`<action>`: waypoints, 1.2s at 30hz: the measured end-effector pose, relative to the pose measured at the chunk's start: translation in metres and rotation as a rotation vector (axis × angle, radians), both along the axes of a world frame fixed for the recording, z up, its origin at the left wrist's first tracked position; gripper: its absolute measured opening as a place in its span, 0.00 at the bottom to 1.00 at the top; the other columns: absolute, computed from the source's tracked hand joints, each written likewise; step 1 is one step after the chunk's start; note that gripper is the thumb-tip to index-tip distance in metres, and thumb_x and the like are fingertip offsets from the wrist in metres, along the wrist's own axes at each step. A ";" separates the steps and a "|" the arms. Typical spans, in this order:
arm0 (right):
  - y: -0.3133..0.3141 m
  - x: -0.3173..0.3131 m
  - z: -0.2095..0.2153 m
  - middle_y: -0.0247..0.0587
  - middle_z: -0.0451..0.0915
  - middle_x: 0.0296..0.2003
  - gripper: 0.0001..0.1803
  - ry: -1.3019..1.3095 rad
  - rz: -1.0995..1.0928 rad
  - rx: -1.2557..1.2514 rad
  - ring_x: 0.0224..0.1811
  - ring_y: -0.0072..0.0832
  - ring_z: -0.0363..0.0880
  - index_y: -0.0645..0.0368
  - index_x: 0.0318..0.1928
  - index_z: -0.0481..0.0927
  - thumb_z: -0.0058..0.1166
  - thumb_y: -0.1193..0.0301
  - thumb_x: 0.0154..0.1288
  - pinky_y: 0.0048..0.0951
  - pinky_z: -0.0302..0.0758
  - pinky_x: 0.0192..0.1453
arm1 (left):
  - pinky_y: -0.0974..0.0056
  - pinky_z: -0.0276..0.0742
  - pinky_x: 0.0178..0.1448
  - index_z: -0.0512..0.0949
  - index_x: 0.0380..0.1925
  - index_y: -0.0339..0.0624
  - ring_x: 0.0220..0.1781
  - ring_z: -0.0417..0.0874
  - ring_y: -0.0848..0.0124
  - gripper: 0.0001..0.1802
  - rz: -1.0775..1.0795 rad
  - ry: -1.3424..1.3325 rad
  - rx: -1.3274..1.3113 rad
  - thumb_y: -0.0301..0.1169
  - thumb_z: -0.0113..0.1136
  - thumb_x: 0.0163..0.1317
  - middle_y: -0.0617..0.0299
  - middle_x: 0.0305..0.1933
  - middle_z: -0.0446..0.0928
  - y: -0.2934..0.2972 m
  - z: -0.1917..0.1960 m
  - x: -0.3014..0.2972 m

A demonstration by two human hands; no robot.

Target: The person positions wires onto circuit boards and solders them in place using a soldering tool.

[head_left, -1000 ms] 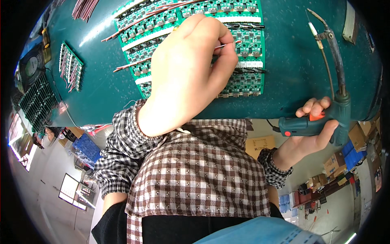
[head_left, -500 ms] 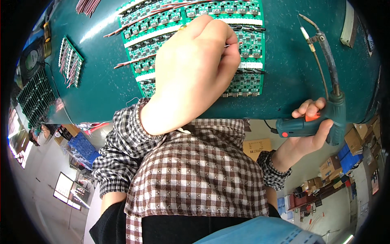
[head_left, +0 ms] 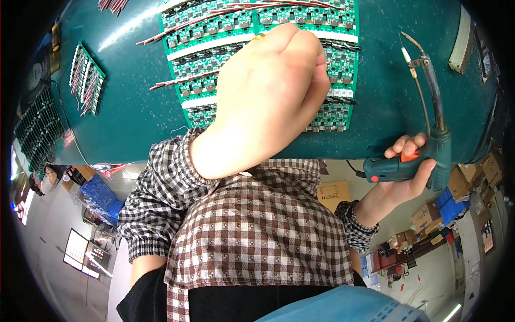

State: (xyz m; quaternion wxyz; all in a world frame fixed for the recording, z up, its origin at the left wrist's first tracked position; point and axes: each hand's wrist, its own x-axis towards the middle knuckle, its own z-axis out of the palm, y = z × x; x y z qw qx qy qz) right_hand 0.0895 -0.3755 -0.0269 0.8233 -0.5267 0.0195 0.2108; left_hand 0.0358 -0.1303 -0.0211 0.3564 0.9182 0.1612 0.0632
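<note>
My left hand [head_left: 271, 102] is closed over a panel of green circuit boards [head_left: 343, 56], its fingertips pinched near the panel's right part. Thin red, white and black wires [head_left: 185, 81] run in under this hand from the left; a small red end shows by the fingertips, and the grip itself is mostly hidden. More wires [head_left: 214, 12] lie across the panel's upper rows. My right hand [head_left: 407, 166] wraps round a green soldering gun [head_left: 397, 168] with an orange trigger. Its bent tip and solder feed tube [head_left: 413, 72] point up, to the right of the panel and apart from it.
On the green table [head_left: 131, 112], a smaller board with wires [head_left: 86, 80] lies at the left. A wire bundle [head_left: 112, 5] is at the far left edge. Dark stacked boards [head_left: 40, 131] sit at the left rim. A pale block-shaped object [head_left: 461, 43] stands far right.
My left hand has shifted slightly right in the picture, along with the panel under it. The soldering gun shows slightly further left, still in my right hand.
</note>
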 end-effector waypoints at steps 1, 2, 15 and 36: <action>0.001 0.000 0.001 0.43 0.74 0.32 0.24 -0.003 0.005 0.003 0.35 0.32 0.75 0.69 0.47 0.67 0.45 0.57 0.65 0.29 0.80 0.34 | 0.70 0.69 0.27 0.74 0.25 0.42 0.23 0.73 0.72 0.04 -0.006 -0.007 -0.012 0.23 0.59 0.49 0.63 0.24 0.70 0.001 0.001 -0.001; 0.001 0.000 0.002 0.42 0.73 0.32 0.25 0.000 -0.003 0.009 0.35 0.32 0.74 0.68 0.47 0.67 0.45 0.56 0.64 0.28 0.79 0.33 | 0.70 0.69 0.27 0.74 0.25 0.42 0.23 0.73 0.72 0.04 0.001 -0.012 -0.005 0.23 0.59 0.49 0.63 0.24 0.70 0.003 0.005 -0.003; -0.032 -0.003 -0.013 0.36 0.70 0.28 0.22 0.150 -0.083 0.138 0.32 0.26 0.70 0.63 0.43 0.66 0.42 0.55 0.66 0.23 0.74 0.30 | 0.70 0.71 0.38 0.75 0.35 0.37 0.32 0.75 0.73 0.08 0.221 -0.141 0.268 0.23 0.57 0.52 0.61 0.30 0.74 0.120 0.006 -0.017; -0.025 -0.004 -0.009 0.35 0.71 0.29 0.22 0.124 -0.079 0.072 0.33 0.28 0.69 0.63 0.45 0.67 0.40 0.54 0.66 0.26 0.71 0.32 | 0.59 0.69 0.39 0.70 0.28 0.39 0.32 0.74 0.56 0.05 0.128 -0.276 0.339 0.28 0.54 0.55 0.52 0.28 0.70 0.121 0.018 0.040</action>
